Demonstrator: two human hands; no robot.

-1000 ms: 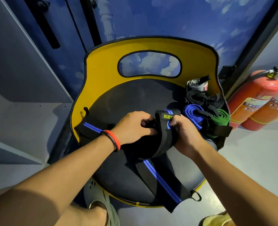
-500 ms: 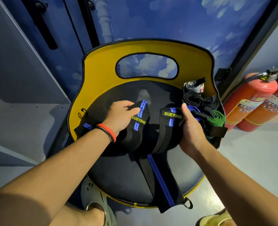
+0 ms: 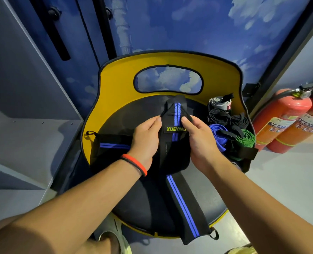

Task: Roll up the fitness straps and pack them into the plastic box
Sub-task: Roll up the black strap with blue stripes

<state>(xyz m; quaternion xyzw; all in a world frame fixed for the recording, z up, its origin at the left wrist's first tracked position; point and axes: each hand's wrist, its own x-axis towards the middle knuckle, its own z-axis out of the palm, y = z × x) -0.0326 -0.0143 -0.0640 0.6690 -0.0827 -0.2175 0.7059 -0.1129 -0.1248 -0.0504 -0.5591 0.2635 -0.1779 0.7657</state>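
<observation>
Both hands have closed in from either side of the seat since the earlier frame and now meet at frame centre on one strap. My left hand (image 3: 144,136) pinches the left edge of the labelled strap (image 3: 174,116) and my right hand (image 3: 198,138) pinches its right edge, each between thumb and fingers in a narrow grip just above the yellow lettering.

**Hazards**
- The tail (image 3: 185,208) hangs over the front rim of the seat (image 3: 130,198). In my judgement its weight could pull the roll askew.
- Uneven tension between the two pinches would likely make the coil telescope.
- The second strap (image 3: 113,144) passes beneath my left hand and could be wound in by mistake.
- The rolled straps (image 3: 223,118) lie close to my right hand, so a wide elbow swing could knock them.

**Orientation**
- The folded tip points toward the top of the frame, at the chair back (image 3: 115,85).
- The long axis runs from upper centre down to lower right and ends in a small loop.
- I cannot make out the walls of the plastic box.
</observation>
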